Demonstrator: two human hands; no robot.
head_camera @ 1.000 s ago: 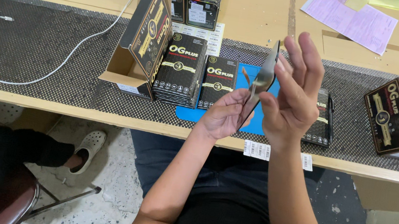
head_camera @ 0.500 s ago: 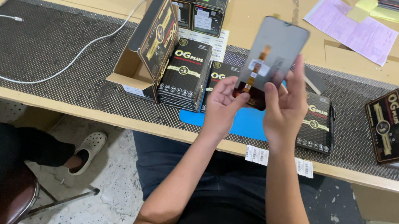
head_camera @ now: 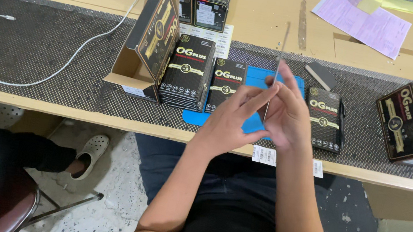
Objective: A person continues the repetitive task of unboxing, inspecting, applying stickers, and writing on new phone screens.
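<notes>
holding a thin panel point(head_camera: 280, 56) edge-on, both hands pinch it: left hand point(head_camera: 228, 119) at seven o'clock, right hand point(head_camera: 286, 111) at five; black boxes point(head_camera: 187, 72) lie at nine.

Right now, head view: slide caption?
Both hands, left hand and right hand, hold thin panel edge-on above blue mat.

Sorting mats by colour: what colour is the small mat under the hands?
Blue mat, clearest in the head view.
</notes>
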